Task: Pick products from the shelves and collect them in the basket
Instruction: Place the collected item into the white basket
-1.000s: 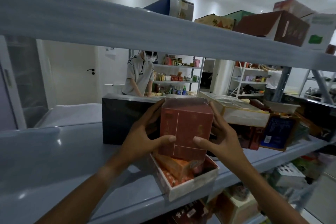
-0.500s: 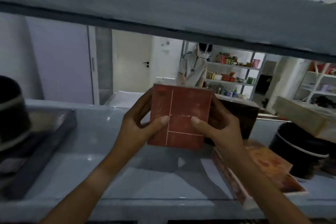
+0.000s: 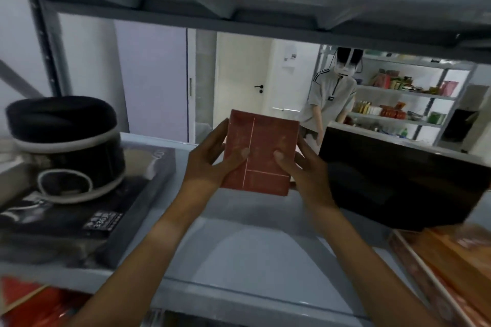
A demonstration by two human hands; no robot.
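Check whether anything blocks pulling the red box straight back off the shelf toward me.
Nothing visible does. Both hands, left and right, hold the red box above bare shelf. The round black container sits off to the left, the black box to the right. The basket isn't in view.

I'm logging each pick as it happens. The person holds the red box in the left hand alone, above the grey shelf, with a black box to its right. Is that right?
Not quite: the head view shows both hands on the red box, the left hand and the right hand gripping opposite sides. The rest holds: it is above the grey shelf, with the black box to its right.
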